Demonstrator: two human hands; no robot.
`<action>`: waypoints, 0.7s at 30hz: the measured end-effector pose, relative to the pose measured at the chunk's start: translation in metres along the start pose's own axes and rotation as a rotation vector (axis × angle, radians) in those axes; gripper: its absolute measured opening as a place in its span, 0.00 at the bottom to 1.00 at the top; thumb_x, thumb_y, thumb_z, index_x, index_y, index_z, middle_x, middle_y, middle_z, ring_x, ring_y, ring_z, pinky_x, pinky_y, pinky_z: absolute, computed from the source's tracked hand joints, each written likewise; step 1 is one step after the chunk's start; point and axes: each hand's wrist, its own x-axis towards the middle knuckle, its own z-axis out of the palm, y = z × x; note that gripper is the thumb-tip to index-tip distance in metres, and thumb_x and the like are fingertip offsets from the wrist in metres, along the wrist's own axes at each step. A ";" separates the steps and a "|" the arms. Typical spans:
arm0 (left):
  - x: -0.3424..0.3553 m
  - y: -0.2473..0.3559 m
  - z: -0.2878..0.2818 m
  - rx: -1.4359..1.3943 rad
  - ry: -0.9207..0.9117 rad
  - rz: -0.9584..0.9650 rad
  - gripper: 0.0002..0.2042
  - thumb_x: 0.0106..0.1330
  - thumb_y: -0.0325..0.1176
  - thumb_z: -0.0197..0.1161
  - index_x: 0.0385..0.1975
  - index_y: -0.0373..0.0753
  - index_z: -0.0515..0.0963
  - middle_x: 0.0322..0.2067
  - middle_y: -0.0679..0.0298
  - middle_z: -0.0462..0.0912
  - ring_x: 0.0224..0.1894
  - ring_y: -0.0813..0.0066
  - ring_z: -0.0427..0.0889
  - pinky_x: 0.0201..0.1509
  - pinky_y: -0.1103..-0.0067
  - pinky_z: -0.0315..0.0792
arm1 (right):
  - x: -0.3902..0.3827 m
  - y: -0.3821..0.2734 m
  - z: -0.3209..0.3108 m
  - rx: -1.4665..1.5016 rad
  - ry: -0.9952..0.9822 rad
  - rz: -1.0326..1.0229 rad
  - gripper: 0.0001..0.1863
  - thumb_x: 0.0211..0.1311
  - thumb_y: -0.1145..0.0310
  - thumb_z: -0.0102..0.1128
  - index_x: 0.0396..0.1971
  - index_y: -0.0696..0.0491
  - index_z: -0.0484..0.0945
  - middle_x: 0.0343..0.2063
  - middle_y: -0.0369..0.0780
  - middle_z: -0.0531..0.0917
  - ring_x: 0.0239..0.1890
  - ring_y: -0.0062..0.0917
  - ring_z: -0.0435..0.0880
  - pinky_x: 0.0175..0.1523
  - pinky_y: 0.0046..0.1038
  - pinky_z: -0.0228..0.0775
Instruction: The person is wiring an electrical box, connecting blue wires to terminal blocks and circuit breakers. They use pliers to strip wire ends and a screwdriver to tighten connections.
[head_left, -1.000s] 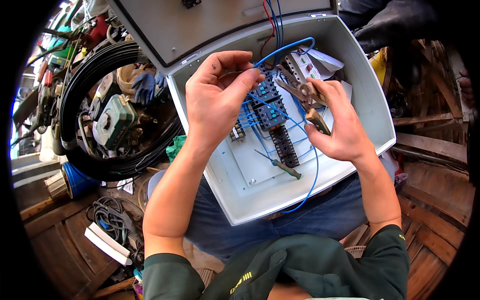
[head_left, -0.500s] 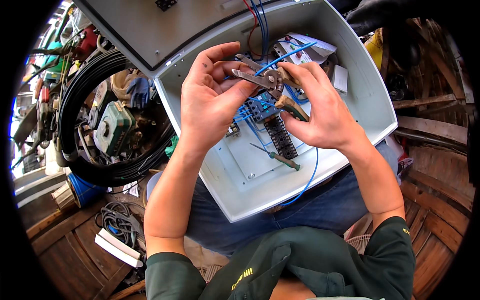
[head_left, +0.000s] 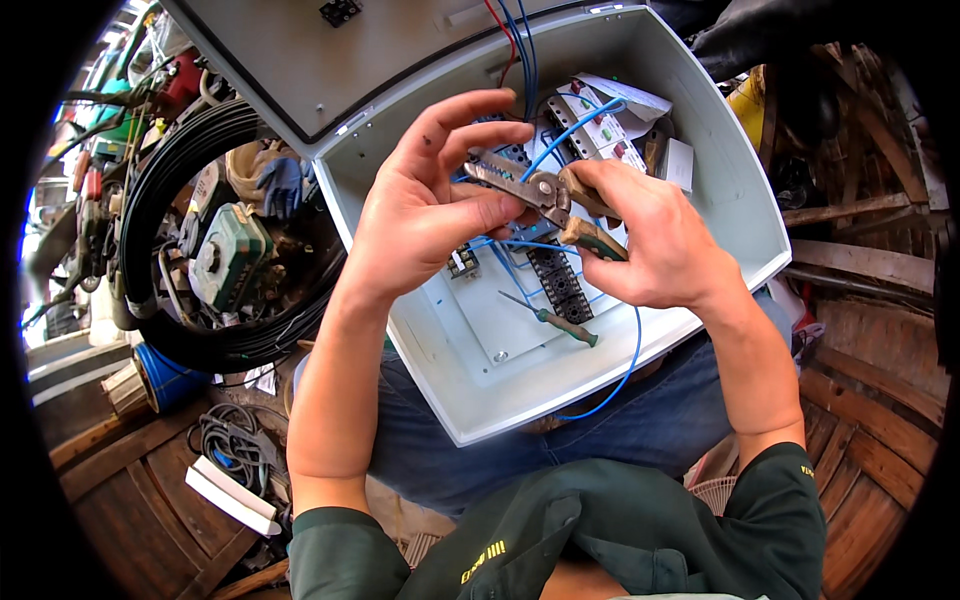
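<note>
Gripping pliers by the handles, head view: right hand, closed, above an open grey box; left hand, curled at the jaws, whether pinching anything cannot be told. Blue wire, beside the pliers' head; screwdriver, lying inside the box near black sockets.

The open grey box-shaped enclosure was positioned over the blue denim-clad lap, its flat grey lid set at the far edge. Inside, a green-handled metal screwdriver was laid at the near end of a black plastic socket strip. Above, brown-handled metal pliers were held in the right hand, beside the left hand. Leftward, a boxy green-and-white case was encircled by a round black cable coil; a blue cylindrical bucket was located before the coil.
</note>
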 end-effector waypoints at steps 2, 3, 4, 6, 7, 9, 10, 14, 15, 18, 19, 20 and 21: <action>0.002 0.009 -0.012 0.028 -0.171 -0.164 0.32 0.56 0.14 0.69 0.65 0.34 0.70 0.60 0.46 0.78 0.43 0.69 0.89 0.35 0.84 0.81 | 0.000 -0.001 -0.002 0.074 -0.069 -0.022 0.30 0.42 0.70 0.67 0.50 0.62 0.75 0.36 0.50 0.82 0.39 0.48 0.83 0.44 0.41 0.77; 0.004 0.011 -0.017 0.016 -0.247 -0.214 0.31 0.56 0.13 0.69 0.62 0.33 0.72 0.60 0.45 0.78 0.44 0.67 0.88 0.37 0.81 0.83 | -0.002 0.002 0.002 0.118 -0.067 -0.028 0.27 0.41 0.70 0.66 0.47 0.63 0.76 0.34 0.50 0.82 0.38 0.48 0.83 0.42 0.41 0.76; 0.008 0.011 -0.023 0.003 -0.324 -0.265 0.29 0.55 0.12 0.68 0.60 0.32 0.73 0.60 0.45 0.78 0.45 0.64 0.88 0.38 0.78 0.84 | -0.003 0.001 0.000 0.126 -0.122 -0.010 0.27 0.41 0.70 0.66 0.46 0.63 0.76 0.34 0.50 0.82 0.38 0.48 0.83 0.42 0.41 0.76; 0.010 0.012 -0.026 -0.031 -0.396 -0.325 0.28 0.54 0.12 0.68 0.58 0.30 0.75 0.61 0.43 0.77 0.49 0.60 0.87 0.41 0.73 0.86 | -0.003 0.000 -0.002 0.142 -0.232 0.025 0.25 0.41 0.70 0.65 0.44 0.63 0.76 0.34 0.50 0.81 0.37 0.48 0.83 0.41 0.41 0.75; 0.010 0.012 -0.024 -0.052 -0.393 -0.333 0.28 0.54 0.12 0.69 0.58 0.30 0.75 0.61 0.43 0.76 0.51 0.59 0.86 0.42 0.72 0.86 | -0.003 0.003 0.001 0.173 -0.210 -0.012 0.24 0.40 0.70 0.65 0.42 0.63 0.76 0.34 0.50 0.82 0.36 0.46 0.83 0.39 0.40 0.75; 0.011 0.014 -0.023 -0.132 -0.388 -0.402 0.31 0.53 0.13 0.71 0.60 0.27 0.72 0.64 0.40 0.73 0.62 0.55 0.79 0.46 0.69 0.87 | -0.004 0.000 0.000 0.212 -0.217 0.031 0.25 0.40 0.71 0.66 0.43 0.63 0.76 0.34 0.51 0.82 0.36 0.46 0.83 0.39 0.39 0.75; 0.011 0.013 -0.023 -0.155 -0.395 -0.356 0.32 0.52 0.13 0.71 0.61 0.27 0.71 0.64 0.40 0.72 0.63 0.55 0.78 0.48 0.69 0.87 | -0.005 -0.002 -0.002 0.232 -0.220 0.052 0.26 0.39 0.71 0.66 0.43 0.62 0.76 0.34 0.51 0.82 0.36 0.45 0.83 0.39 0.39 0.75; 0.008 0.013 -0.023 -0.165 -0.387 -0.187 0.38 0.52 0.18 0.74 0.66 0.27 0.66 0.66 0.39 0.69 0.67 0.54 0.74 0.59 0.69 0.82 | -0.001 -0.014 -0.016 0.298 -0.286 0.010 0.33 0.40 0.73 0.65 0.53 0.66 0.76 0.34 0.47 0.82 0.36 0.36 0.83 0.44 0.31 0.76; 0.009 0.015 -0.024 -0.169 -0.379 -0.171 0.38 0.53 0.19 0.73 0.67 0.27 0.65 0.66 0.39 0.69 0.67 0.54 0.74 0.60 0.69 0.81 | -0.006 -0.008 -0.015 0.342 -0.235 -0.038 0.33 0.39 0.72 0.65 0.53 0.66 0.76 0.33 0.47 0.82 0.35 0.35 0.83 0.45 0.31 0.76; 0.005 0.028 -0.021 -0.066 -0.327 -0.125 0.33 0.61 0.21 0.67 0.68 0.28 0.65 0.66 0.42 0.71 0.63 0.57 0.78 0.62 0.69 0.79 | -0.015 -0.001 -0.029 0.617 -0.185 0.064 0.34 0.44 0.73 0.64 0.57 0.64 0.73 0.36 0.41 0.80 0.38 0.27 0.80 0.47 0.30 0.74; 0.006 0.026 -0.019 -0.008 -0.275 -0.070 0.31 0.62 0.20 0.65 0.68 0.28 0.65 0.66 0.44 0.71 0.61 0.58 0.80 0.62 0.69 0.79 | -0.016 -0.002 -0.033 0.721 -0.127 0.108 0.34 0.45 0.72 0.64 0.58 0.65 0.73 0.36 0.40 0.79 0.39 0.25 0.79 0.49 0.29 0.73; 0.006 0.025 -0.016 0.048 -0.228 -0.012 0.29 0.64 0.19 0.63 0.67 0.29 0.66 0.65 0.45 0.72 0.59 0.59 0.82 0.61 0.70 0.78 | -0.016 -0.003 -0.036 0.822 -0.066 0.152 0.34 0.46 0.71 0.64 0.59 0.66 0.72 0.37 0.39 0.78 0.40 0.24 0.77 0.50 0.29 0.72; 0.002 0.029 -0.012 0.295 -0.158 -0.027 0.25 0.67 0.16 0.59 0.65 0.29 0.68 0.65 0.49 0.74 0.54 0.61 0.85 0.61 0.71 0.78 | -0.017 -0.002 -0.038 0.932 -0.036 0.170 0.36 0.47 0.70 0.65 0.60 0.66 0.71 0.38 0.39 0.77 0.41 0.24 0.76 0.52 0.28 0.71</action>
